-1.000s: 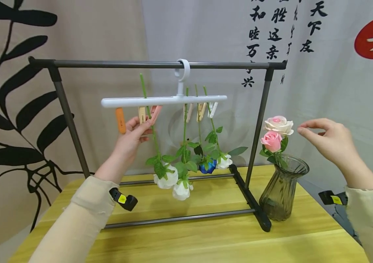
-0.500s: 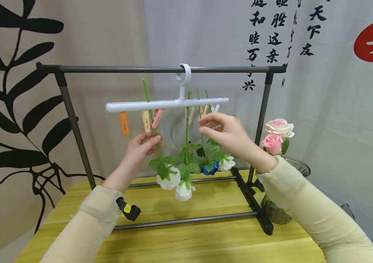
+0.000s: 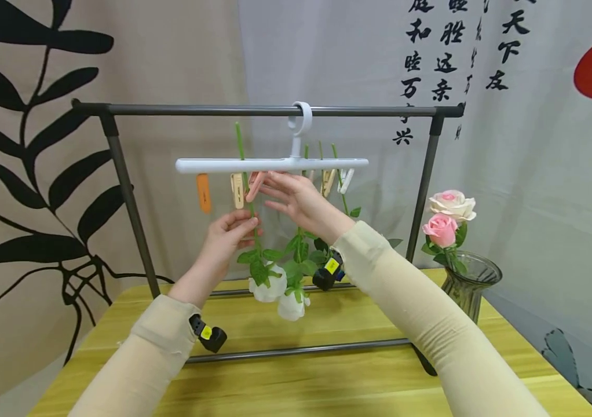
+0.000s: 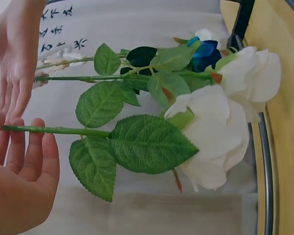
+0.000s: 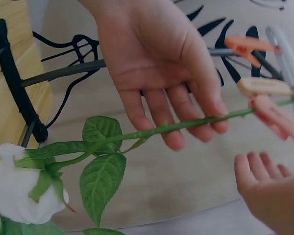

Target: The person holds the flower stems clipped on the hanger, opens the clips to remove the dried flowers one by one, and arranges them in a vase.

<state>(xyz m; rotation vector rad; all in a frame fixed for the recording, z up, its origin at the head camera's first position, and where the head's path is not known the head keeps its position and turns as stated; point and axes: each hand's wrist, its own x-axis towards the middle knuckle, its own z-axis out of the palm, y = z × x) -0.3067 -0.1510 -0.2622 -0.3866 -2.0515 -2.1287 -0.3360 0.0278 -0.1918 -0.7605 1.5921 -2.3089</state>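
Observation:
A white rose (image 3: 267,284) hangs head down, its green stem passing at the pink clothespin (image 3: 255,185) under a white hanger (image 3: 233,166). My left hand (image 3: 227,236) pinches that stem between thumb and fingers, below the clothespin; the stem crosses its fingers in the right wrist view. Close beside the pink clothespin is my right hand (image 3: 301,202), fingers extended, holding nothing. In the right wrist view its fingertips stand apart from the clothespin (image 5: 277,117). A second white rose (image 3: 292,304) hangs alongside; a blue rose (image 4: 206,55) shows behind it in the left wrist view.
The hanger hooks over a dark metal rack (image 3: 197,110) on a wooden table (image 3: 275,382). Orange (image 3: 204,193) and beige (image 3: 237,191) clothespins hang at left. At right stands a glass vase (image 3: 470,278) with a pink rose (image 3: 440,230) and a cream rose (image 3: 452,204).
My right hand has swung from beside the vase across to the pink clothespin. My left hand has slid lower, from the clothespins to the stem below them.

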